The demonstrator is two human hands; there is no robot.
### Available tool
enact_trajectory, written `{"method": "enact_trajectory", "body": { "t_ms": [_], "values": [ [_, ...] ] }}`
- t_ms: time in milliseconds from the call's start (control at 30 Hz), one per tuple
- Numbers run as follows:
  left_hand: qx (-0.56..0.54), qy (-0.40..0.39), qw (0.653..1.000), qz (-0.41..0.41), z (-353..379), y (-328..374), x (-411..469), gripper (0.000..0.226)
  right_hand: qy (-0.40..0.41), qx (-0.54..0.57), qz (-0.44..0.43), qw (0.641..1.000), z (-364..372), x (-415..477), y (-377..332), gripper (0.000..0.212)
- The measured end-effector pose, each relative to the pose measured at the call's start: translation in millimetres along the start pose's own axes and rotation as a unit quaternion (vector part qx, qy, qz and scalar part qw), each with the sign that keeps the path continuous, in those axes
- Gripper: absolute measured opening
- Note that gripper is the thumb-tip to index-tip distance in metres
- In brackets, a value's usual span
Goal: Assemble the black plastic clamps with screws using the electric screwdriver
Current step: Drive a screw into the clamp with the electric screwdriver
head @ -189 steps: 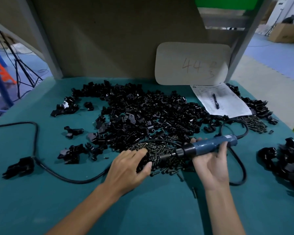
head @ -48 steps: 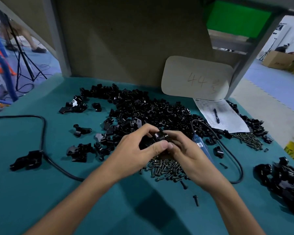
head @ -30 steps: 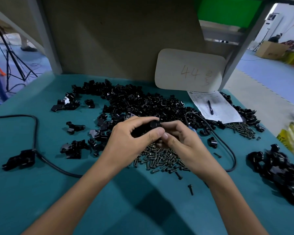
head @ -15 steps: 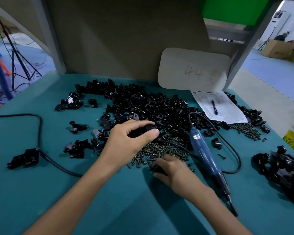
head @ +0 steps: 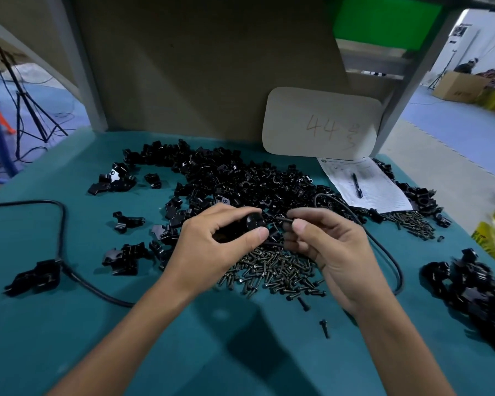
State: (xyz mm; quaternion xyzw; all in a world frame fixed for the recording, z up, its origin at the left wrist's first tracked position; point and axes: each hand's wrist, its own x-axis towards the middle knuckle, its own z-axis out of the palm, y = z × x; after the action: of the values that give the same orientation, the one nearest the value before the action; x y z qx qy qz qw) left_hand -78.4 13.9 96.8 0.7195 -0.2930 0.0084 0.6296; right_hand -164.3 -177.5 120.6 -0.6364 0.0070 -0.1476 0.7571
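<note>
Both forearms reach in and converge above the screw pile [head: 275, 270]. Over the pile's left side, the left hand [head: 215, 247] curls round a black clamp [head: 253, 222]. Over its right side, the right hand [head: 329, 247] pinches a screw [head: 285, 220] between thumb and forefinger.

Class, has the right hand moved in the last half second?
Yes: right hand rose from the near edge of the screw pile to its far edge.

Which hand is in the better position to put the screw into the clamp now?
The right hand: its fingers pinch a screw just beside the black clamp. The left hand is occupied gripping that clamp, so it likely only steadies it.
</note>
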Motion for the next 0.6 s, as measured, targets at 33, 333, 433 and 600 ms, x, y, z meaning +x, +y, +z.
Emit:
{"method": "enact_trajectory", "body": {
  "t_ms": [33,333,433,600],
  "values": [
    [0.001,-0.001,1.0,0.003,0.6,0.2,0.1,0.032,-0.005,-0.005,-0.004,1.0,3.6,-0.8,-2.9,0.021],
    [0.002,-0.016,1.0,0.013,0.8,3.7,-1.3,0.033,-0.016,-0.064,-0.009,0.998,8.8,1.7,-7.4,0.019],
    [0.002,-0.017,1.0,0.011,-0.9,4.4,-1.0,0.032,-0.024,-0.072,-0.01,0.997,8.5,2.5,-8.7,0.019],
    [0.032,-0.034,0.999,0.026,-1.0,6.0,-2.0,0.033,-0.027,-0.065,-0.015,0.997,8.7,4.1,-9.5,0.02]
  ]
}}
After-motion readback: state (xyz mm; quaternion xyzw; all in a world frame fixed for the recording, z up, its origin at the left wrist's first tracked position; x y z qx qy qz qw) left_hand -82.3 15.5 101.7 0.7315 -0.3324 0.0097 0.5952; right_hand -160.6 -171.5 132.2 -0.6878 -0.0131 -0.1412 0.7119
